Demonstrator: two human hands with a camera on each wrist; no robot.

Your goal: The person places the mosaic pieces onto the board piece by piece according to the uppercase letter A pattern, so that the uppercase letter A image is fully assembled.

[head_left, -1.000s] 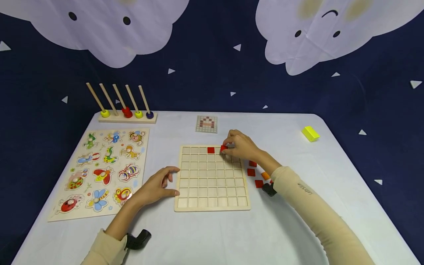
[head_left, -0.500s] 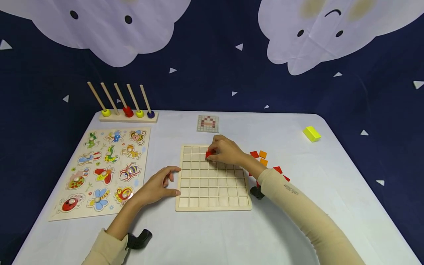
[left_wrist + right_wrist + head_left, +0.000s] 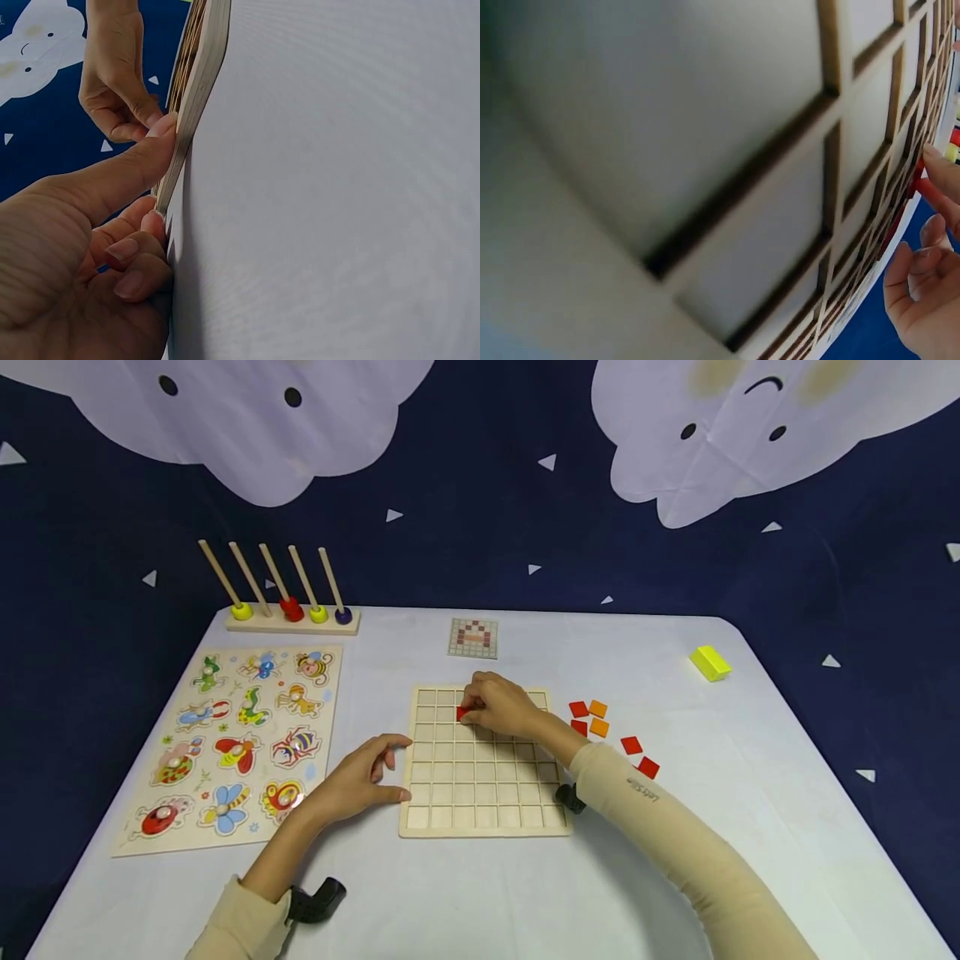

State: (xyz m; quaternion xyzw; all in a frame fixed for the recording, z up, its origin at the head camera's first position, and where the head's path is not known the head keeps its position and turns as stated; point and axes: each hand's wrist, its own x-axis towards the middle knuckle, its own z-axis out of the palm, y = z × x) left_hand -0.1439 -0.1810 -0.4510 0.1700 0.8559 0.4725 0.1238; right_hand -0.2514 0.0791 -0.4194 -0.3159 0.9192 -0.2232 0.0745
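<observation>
In the head view, a wooden grid board (image 3: 487, 814) lies on the white table. My right hand (image 3: 501, 706) reaches over its upper part and pinches a red square tile (image 3: 461, 714) between thumb and fingertips, at a cell near the second row. That hand hides the top-row cells to the right of the tile. The right wrist view shows the tile (image 3: 916, 182) edge-on at the fingertips, beyond the blurred grid. My left hand (image 3: 360, 783) touches the board's left edge with thumb and forefinger, spread apart; the left wrist view shows its other fingers (image 3: 135, 274) bent.
Loose red tiles (image 3: 632, 745) and orange tiles (image 3: 597, 708) lie right of the board. A small pattern card (image 3: 472, 638) sits behind it. An insect peg puzzle (image 3: 232, 739) and a bead stand (image 3: 292, 622) are at left, a yellow block (image 3: 710, 663) at far right.
My right hand has moved left and slightly nearer across the board, from the upper right cells, with a red tile in its fingers. The left hand stays at the board's edge.
</observation>
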